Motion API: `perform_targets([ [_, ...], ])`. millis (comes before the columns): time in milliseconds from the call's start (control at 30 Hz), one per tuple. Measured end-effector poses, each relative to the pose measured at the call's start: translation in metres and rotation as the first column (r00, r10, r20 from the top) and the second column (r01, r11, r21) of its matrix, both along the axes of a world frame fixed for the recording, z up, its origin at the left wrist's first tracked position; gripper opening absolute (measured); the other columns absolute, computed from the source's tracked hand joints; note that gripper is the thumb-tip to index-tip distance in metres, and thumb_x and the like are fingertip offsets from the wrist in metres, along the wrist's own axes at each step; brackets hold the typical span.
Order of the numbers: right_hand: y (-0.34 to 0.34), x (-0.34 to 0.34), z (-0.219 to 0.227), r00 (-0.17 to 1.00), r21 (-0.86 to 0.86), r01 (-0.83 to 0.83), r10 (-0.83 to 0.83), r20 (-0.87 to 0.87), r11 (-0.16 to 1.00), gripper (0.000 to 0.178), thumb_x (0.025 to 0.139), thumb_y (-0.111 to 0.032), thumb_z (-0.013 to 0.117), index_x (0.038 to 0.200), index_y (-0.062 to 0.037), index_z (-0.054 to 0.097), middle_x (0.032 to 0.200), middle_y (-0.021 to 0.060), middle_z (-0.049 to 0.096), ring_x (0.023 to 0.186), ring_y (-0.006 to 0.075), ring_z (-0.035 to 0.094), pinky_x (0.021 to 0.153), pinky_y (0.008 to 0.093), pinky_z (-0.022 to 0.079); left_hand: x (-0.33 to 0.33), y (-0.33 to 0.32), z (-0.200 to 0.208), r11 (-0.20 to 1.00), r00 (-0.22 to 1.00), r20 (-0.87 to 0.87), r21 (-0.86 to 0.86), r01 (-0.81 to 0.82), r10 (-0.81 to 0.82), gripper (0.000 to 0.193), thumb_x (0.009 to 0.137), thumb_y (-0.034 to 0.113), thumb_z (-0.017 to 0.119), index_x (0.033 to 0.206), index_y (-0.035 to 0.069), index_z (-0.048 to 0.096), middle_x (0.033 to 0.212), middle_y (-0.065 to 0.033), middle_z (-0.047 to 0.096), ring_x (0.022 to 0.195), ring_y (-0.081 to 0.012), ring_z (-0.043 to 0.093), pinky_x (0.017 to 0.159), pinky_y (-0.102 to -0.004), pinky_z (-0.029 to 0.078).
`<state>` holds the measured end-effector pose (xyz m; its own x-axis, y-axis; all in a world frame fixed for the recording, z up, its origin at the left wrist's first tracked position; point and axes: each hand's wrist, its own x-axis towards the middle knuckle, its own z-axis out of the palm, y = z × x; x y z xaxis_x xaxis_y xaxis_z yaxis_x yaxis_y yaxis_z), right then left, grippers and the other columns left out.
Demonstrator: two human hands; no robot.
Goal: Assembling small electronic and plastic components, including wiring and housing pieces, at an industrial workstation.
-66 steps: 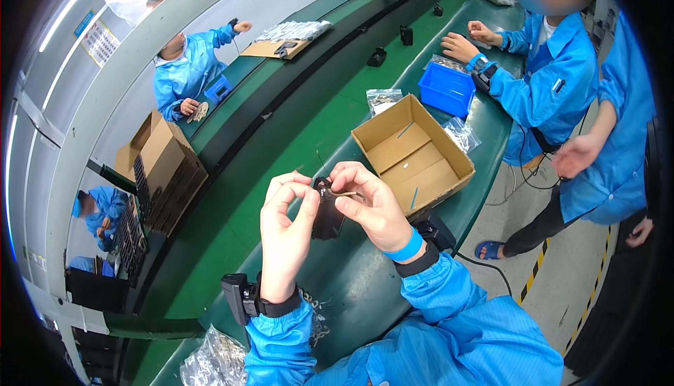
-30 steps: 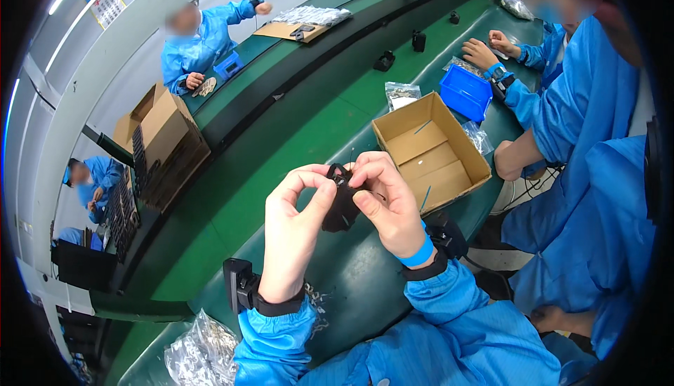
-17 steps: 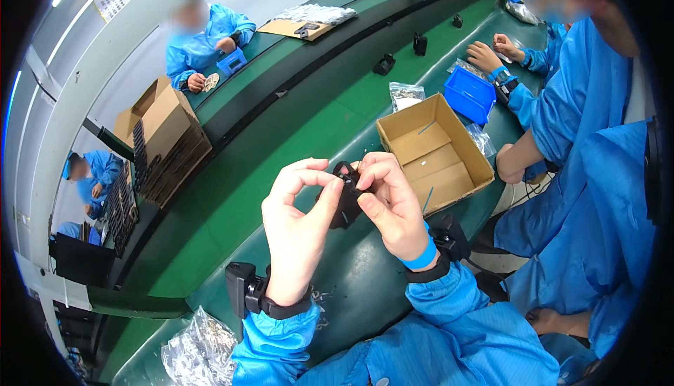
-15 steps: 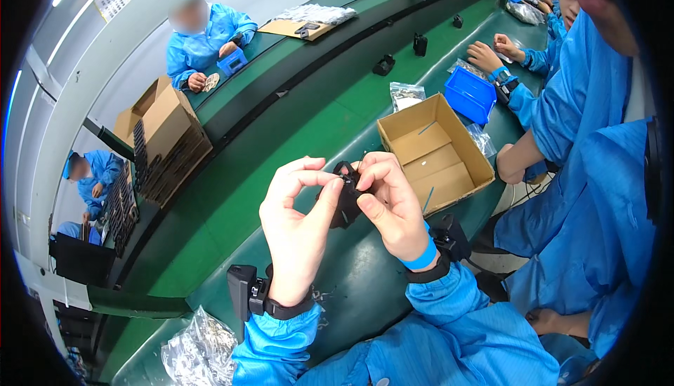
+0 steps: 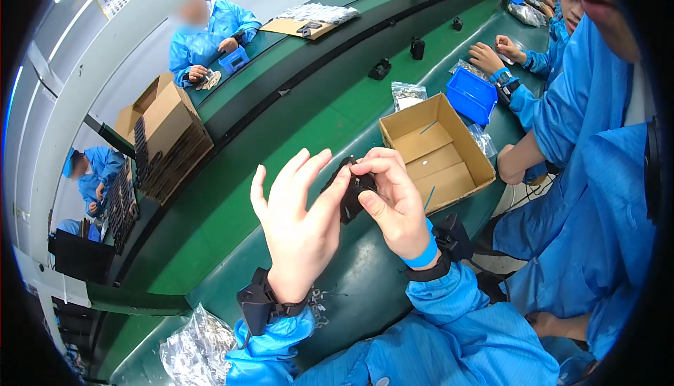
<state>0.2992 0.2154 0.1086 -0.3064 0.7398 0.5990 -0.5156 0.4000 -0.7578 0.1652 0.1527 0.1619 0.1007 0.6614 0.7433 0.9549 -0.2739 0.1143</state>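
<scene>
Above the near green bench, a small black plastic part (image 5: 351, 193) is pinched between the thumb and fingers of my right hand (image 5: 397, 207). The fingers of my left hand (image 5: 298, 210) are spread and raised, with one fingertip against the part's upper edge by the right fingertips. Some of the part's far side lies behind my left hand, and its exact kind cannot be made out.
To the right stands an open cardboard box (image 5: 435, 154) holding thin blue sticks, with a blue bin (image 5: 472, 95) beyond it. Bagged small parts (image 5: 196, 347) lie lower left. Black parts (image 5: 380, 69) sit on the green belt. Co-workers sit right and opposite.
My left hand has loosened its pinch and its fingers have spread apart. My right hand keeps the black part, which has tilted a little. The black parts on the belt have shifted slightly left.
</scene>
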Motion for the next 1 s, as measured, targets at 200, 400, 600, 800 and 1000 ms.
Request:
perform_targets([
  [200, 0.002, -0.001, -0.006, 1.0, -0.028, -0.015, 0.015, 0.011, 0.999, 0.027, 0.093, -0.007, 0.058, 0.118, 0.0002, 0.051, 0.119, 0.0092, 0.039, 0.115, 0.0203, 0.047, 0.103, 0.0353, 0.039, -0.001, -0.007, 0.0, 0.986, 0.999, 0.021, -0.158, -0.046, 0.05, 0.039, 0.076, 0.008, 0.071, 0.114, 0.018, 0.069, 0.123, -0.0076, 0.058, 0.12, -0.0286, 0.052, 0.108, -0.0506, 0.028],
  [400, -0.008, -0.003, -0.008, 0.974, -0.173, -0.226, 0.219, -0.055, 0.959, 0.05, 0.087, 0.002, 0.061, 0.129, -0.0034, 0.033, 0.12, 0.0087, 0.038, 0.117, 0.0178, 0.046, 0.104, 0.0347, 0.038, -0.03, -0.001, 0.003, 0.874, 0.724, 0.688, -0.321, 0.366, -0.051, 0.017, 0.076, 0.012, 0.075, 0.092, 0.01, 0.074, 0.113, -0.0074, 0.061, 0.11, -0.0219, 0.057, 0.097, -0.0371, 0.042],
  [600, -0.017, 0.0, 0.003, 0.958, -0.14, -0.282, 0.286, 0.011, 0.949, 0.067, 0.081, 0.012, 0.058, 0.136, -0.0068, 0.024, 0.122, 0.011, 0.036, 0.12, 0.02, 0.047, 0.103, 0.0337, 0.04, -0.047, -0.011, 0.02, 0.791, 0.751, 0.648, -0.391, 0.471, -0.127, 0.011, 0.076, 0.006, 0.073, 0.086, 0.006, 0.069, 0.113, -0.0081, 0.059, 0.107, -0.0196, 0.057, 0.099, -0.0363, 0.041],
  [800, -0.025, -0.001, 0.007, 0.924, -0.185, -0.366, 0.38, 0.04, 0.912, 0.072, 0.08, 0.012, 0.057, 0.139, -0.0103, 0.022, 0.122, 0.0112, 0.036, 0.121, 0.022, 0.047, 0.103, 0.0359, 0.041, -0.058, -0.022, 0.002, 0.677, 0.508, 0.853, -0.305, 0.669, -0.118, 0.011, 0.079, 0.0, 0.07, 0.088, 0.005, 0.066, 0.12, -0.0071, 0.051, 0.109, -0.0171, 0.056, 0.099, -0.0331, 0.043],
  [1000, -0.038, -0.008, 0.006, 0.897, -0.201, -0.394, 0.423, 0.129, 0.897, 0.071, 0.079, 0.01, 0.059, 0.138, -0.0102, 0.025, 0.123, 0.0109, 0.037, 0.121, 0.0227, 0.047, 0.103, 0.0362, 0.041, -0.064, -0.051, -0.003, 0.68, 0.438, 0.897, -0.285, 0.676, -0.058, 0.011, 0.081, -0.003, 0.067, 0.089, 0.002, 0.063, 0.118, -0.0089, 0.056, 0.103, -0.0139, 0.059, 0.093, -0.0303, 0.048],
])
